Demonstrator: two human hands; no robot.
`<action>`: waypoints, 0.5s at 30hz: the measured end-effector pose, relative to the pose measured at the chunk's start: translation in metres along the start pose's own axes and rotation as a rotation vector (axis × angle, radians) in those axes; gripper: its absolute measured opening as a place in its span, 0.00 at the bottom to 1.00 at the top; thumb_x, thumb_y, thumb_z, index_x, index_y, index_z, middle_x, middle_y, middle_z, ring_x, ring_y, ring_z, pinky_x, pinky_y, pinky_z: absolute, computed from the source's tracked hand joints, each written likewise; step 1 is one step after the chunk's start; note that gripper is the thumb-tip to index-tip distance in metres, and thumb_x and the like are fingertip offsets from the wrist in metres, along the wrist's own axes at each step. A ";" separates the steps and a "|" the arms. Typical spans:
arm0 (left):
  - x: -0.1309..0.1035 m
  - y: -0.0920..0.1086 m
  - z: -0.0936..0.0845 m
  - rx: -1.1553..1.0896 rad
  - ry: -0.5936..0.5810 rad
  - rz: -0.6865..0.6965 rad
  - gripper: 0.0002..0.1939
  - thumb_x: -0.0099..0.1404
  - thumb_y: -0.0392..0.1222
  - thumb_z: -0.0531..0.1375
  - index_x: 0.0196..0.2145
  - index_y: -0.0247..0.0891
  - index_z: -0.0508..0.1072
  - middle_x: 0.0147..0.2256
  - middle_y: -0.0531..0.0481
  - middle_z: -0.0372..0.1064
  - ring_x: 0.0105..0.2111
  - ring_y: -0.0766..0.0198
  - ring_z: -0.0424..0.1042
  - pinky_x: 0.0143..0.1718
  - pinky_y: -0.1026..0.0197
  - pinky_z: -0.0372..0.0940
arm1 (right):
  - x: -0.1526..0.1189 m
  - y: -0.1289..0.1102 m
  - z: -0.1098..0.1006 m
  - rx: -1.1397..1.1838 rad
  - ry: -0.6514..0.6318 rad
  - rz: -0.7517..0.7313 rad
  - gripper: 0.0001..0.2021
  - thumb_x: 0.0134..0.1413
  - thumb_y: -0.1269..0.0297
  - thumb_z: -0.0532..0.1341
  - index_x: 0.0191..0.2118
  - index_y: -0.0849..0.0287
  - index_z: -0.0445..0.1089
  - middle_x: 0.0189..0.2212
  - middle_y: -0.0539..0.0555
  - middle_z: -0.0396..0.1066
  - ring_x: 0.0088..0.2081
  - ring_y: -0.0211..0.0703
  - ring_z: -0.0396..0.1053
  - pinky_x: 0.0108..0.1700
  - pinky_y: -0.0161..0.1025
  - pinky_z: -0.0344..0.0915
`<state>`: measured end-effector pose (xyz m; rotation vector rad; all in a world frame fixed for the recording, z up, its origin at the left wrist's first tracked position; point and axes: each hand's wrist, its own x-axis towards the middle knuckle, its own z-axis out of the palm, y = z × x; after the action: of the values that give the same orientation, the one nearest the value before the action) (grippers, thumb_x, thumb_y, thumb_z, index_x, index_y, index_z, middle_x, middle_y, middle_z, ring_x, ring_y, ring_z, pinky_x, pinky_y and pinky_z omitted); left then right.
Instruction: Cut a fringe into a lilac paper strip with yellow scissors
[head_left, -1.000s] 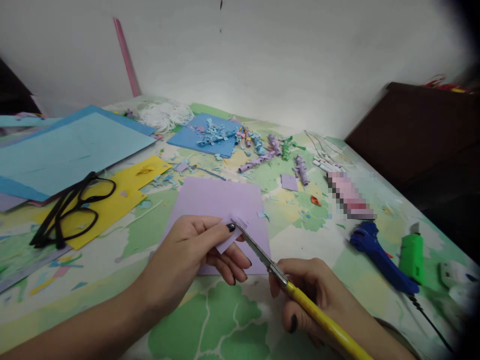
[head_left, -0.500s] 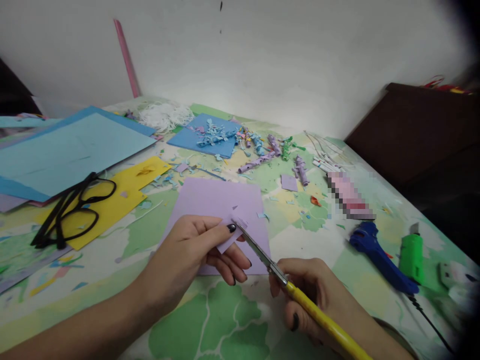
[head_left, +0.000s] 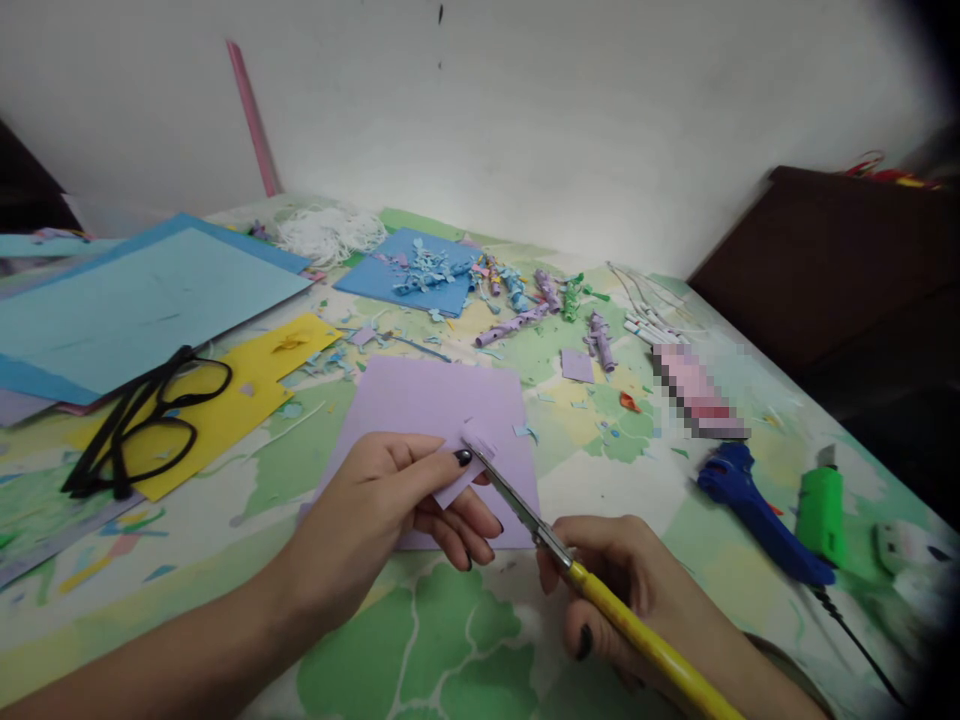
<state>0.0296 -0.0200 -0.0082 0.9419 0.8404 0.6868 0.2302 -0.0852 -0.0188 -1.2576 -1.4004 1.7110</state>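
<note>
Between the thumb and fingers of my left hand [head_left: 409, 490] is a small purple paper piece [head_left: 455, 487], its upper end cut into narrow strips. My right hand [head_left: 630, 580] is closed around yellow-handled scissors [head_left: 637, 630]. The blades point up and left, their tips at the paper just by my left thumb; they look nearly closed. Beneath both the small piece and the blades lies a larger purple sheet [head_left: 435, 390] on the patterned tablecloth. The handle loops run out of the bottom of the view.
On the left are blue sheets [head_left: 165, 300], yellow paper [head_left: 247, 385] and black eyeglasses [head_left: 150, 420]. Curled paper rolls [head_left: 517, 325] and white string [head_left: 330, 232] lie toward the wall. At right are a blue glue gun [head_left: 765, 515], a green cutter [head_left: 821, 515] and a pixelated pink item [head_left: 697, 390].
Very little differs. A small purple scrap seen just above the blade tips is no longer distinct there; the scissor blades and both hands stay nearly in place.
</note>
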 end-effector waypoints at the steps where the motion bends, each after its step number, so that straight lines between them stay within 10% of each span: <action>1: 0.000 0.000 0.000 0.003 0.007 -0.004 0.15 0.61 0.39 0.59 0.20 0.32 0.78 0.20 0.44 0.77 0.18 0.65 0.74 0.20 0.70 0.67 | 0.000 0.000 0.000 -0.001 -0.001 0.001 0.26 0.41 0.44 0.70 0.23 0.59 0.59 0.16 0.42 0.57 0.15 0.26 0.50 0.14 0.26 0.47; 15: -0.001 0.000 0.000 -0.018 0.007 0.008 0.15 0.61 0.39 0.59 0.20 0.31 0.77 0.21 0.44 0.77 0.19 0.64 0.75 0.20 0.69 0.67 | -0.012 0.013 -0.006 0.060 -0.055 -0.114 0.25 0.48 0.44 0.67 0.40 0.60 0.64 0.25 0.46 0.59 0.22 0.32 0.57 0.25 0.30 0.63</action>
<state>0.0291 -0.0209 -0.0081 0.9277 0.8351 0.7039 0.2420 -0.0962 -0.0275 -1.0843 -1.4139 1.7085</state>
